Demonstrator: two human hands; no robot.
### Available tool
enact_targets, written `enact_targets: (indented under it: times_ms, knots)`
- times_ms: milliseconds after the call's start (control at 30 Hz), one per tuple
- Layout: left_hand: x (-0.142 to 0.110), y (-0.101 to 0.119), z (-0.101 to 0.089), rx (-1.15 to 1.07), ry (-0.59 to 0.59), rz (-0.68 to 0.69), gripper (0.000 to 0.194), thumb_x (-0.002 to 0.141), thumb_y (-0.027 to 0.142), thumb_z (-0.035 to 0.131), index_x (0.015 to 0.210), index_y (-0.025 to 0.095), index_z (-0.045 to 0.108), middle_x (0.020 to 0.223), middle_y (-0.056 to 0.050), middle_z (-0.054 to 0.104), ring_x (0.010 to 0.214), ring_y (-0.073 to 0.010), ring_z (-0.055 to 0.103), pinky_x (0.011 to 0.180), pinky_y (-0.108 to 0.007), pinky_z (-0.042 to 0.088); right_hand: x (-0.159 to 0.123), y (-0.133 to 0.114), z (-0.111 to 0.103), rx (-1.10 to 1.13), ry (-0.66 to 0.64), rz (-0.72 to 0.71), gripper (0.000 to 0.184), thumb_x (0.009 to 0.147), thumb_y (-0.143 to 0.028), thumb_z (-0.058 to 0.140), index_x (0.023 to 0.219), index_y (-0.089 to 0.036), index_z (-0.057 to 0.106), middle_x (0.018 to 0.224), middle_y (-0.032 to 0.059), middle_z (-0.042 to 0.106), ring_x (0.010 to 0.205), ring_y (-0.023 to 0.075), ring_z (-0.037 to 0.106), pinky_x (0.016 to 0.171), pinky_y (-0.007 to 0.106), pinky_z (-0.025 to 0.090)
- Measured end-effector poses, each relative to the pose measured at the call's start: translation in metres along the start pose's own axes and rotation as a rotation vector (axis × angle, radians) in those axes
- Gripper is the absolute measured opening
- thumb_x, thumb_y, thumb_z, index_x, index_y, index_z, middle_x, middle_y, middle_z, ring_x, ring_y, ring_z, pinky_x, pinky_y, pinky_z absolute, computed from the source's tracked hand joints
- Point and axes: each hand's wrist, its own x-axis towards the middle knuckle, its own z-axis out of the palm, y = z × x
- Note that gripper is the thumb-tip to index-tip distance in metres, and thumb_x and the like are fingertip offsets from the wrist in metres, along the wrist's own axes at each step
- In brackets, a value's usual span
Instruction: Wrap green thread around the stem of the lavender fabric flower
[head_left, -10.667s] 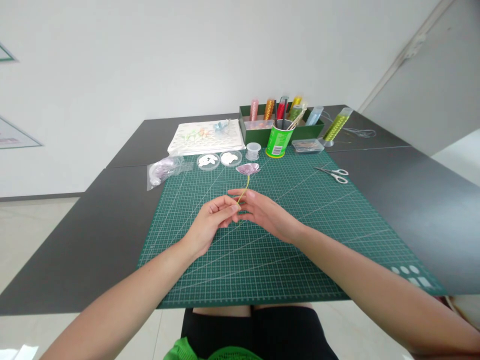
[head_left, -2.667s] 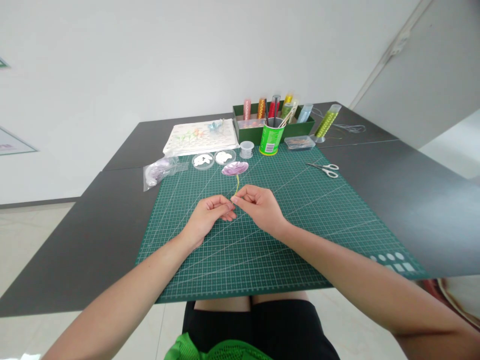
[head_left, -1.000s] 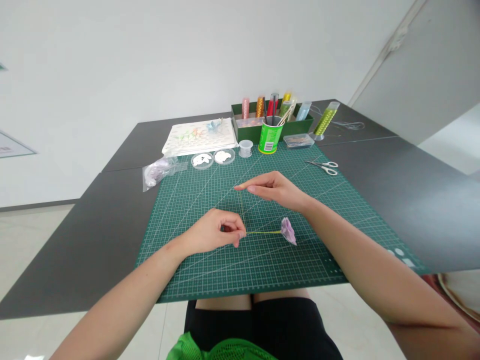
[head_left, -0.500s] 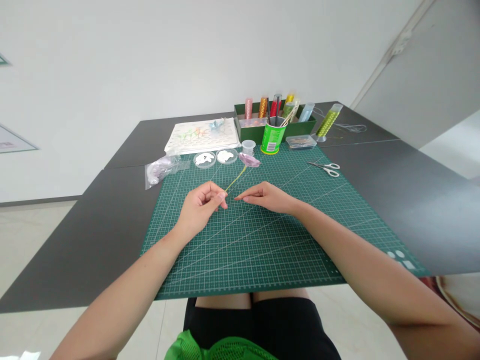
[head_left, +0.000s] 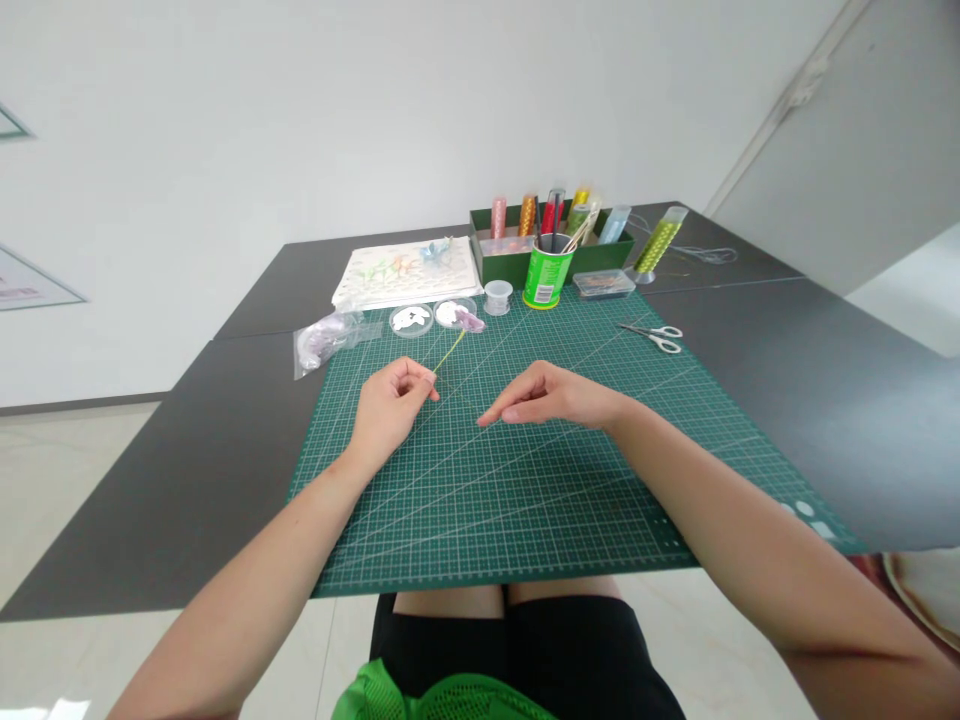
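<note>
My left hand point(head_left: 394, 400) pinches the thin green stem point(head_left: 450, 352) of an artificial flower between thumb and fingertips. Its pale purple flower head point(head_left: 470, 321) points away from me, in front of the shallow dishes at the back of the mat. To the right, my right hand point(head_left: 551, 394) hovers low over the green cutting mat point(head_left: 480, 520), apart from the stem. Its fingers are pressed together and point left, with the thumb tucked under them. Anything between those fingertips is too fine to make out.
Two dishes of white pieces point(head_left: 411, 320), a small lidded tub point(head_left: 497, 297) and a green can of tools point(head_left: 547, 272) line the mat's back. Scissors point(head_left: 660, 338) lie right, a plastic bag point(head_left: 326, 340) left. Behind are white sheets point(head_left: 409, 275) and a green box of thread spools point(head_left: 504, 268).
The flower has swung left with my left hand, its head now by the dishes. My right hand has drawn slightly right and down, widening the gap between the hands.
</note>
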Motion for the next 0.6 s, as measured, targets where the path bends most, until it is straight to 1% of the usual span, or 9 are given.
enact_targets:
  times_ms: [67, 100, 200, 300, 367, 467, 600]
  knots:
    - [-0.002, 0.000, 0.002, 0.070, -0.102, -0.018, 0.015, 0.084, 0.031, 0.062, 0.075, 0.020, 0.066, 0.062, 0.001, 0.070, 0.049, -0.0130, 0.052, 0.052, -0.025, 0.037, -0.002, -0.002, 0.000, 0.130, 0.017, -0.031, 0.035, 0.092, -0.040, 0.074, 0.111, -0.011, 0.082, 0.050, -0.0088, 0.035, 0.050, 0.0072, 0.024, 0.049, 0.026, 0.016]
    - [-0.003, 0.000, 0.004, 0.097, -0.165, -0.022, 0.013, 0.084, 0.028, 0.061, 0.075, 0.020, 0.066, 0.063, 0.001, 0.071, 0.050, -0.0132, 0.054, 0.053, -0.025, 0.037, -0.003, -0.004, 0.000, 0.187, 0.029, -0.050, 0.034, 0.092, -0.038, 0.075, 0.111, -0.011, 0.081, 0.050, -0.0095, 0.032, 0.050, 0.0069, 0.022, 0.048, 0.026, 0.015]
    - [-0.010, 0.003, 0.009, 0.157, -0.354, -0.005, 0.010, 0.081, 0.018, 0.060, 0.075, 0.020, 0.067, 0.063, 0.003, 0.072, 0.056, -0.0141, 0.061, 0.057, -0.025, 0.041, -0.005, -0.006, -0.001, 0.246, 0.063, -0.094, 0.032, 0.093, -0.034, 0.074, 0.113, -0.011, 0.080, 0.053, -0.0094, 0.033, 0.051, 0.0067, 0.024, 0.047, 0.026, 0.017]
    - [-0.017, 0.005, 0.012, 0.125, -0.505, 0.023, 0.011, 0.081, 0.015, 0.060, 0.075, 0.021, 0.066, 0.062, 0.004, 0.071, 0.058, -0.0142, 0.064, 0.059, -0.025, 0.044, -0.007, -0.009, -0.003, 0.217, 0.100, -0.095, 0.032, 0.095, -0.033, 0.071, 0.117, -0.011, 0.079, 0.054, -0.0078, 0.041, 0.051, 0.0074, 0.031, 0.047, 0.025, 0.022]
    - [-0.021, 0.007, 0.013, 0.073, -0.581, 0.039, 0.011, 0.082, 0.015, 0.060, 0.074, 0.021, 0.066, 0.062, 0.003, 0.071, 0.058, -0.0140, 0.064, 0.057, -0.025, 0.044, -0.008, -0.010, -0.004, 0.190, 0.124, -0.088, 0.033, 0.096, -0.034, 0.068, 0.118, -0.012, 0.078, 0.054, -0.0071, 0.043, 0.051, 0.0079, 0.034, 0.047, 0.026, 0.023]
    - [-0.026, 0.012, 0.011, 0.024, -0.674, 0.069, 0.012, 0.084, 0.015, 0.062, 0.074, 0.021, 0.066, 0.064, 0.003, 0.071, 0.057, -0.0129, 0.064, 0.056, -0.023, 0.043, -0.009, -0.011, -0.005, 0.159, 0.147, -0.095, 0.033, 0.098, -0.035, 0.065, 0.116, -0.011, 0.079, 0.053, -0.0077, 0.038, 0.051, 0.0082, 0.031, 0.048, 0.027, 0.021]
    - [-0.028, 0.019, 0.009, -0.022, -0.779, 0.101, 0.013, 0.089, 0.021, 0.064, 0.075, 0.021, 0.065, 0.060, 0.004, 0.069, 0.053, -0.0110, 0.060, 0.054, -0.021, 0.041, -0.008, -0.011, -0.005, 0.135, 0.116, -0.104, 0.036, 0.101, -0.037, 0.061, 0.118, -0.010, 0.077, 0.054, -0.0080, 0.033, 0.053, 0.0085, 0.027, 0.050, 0.028, 0.018]
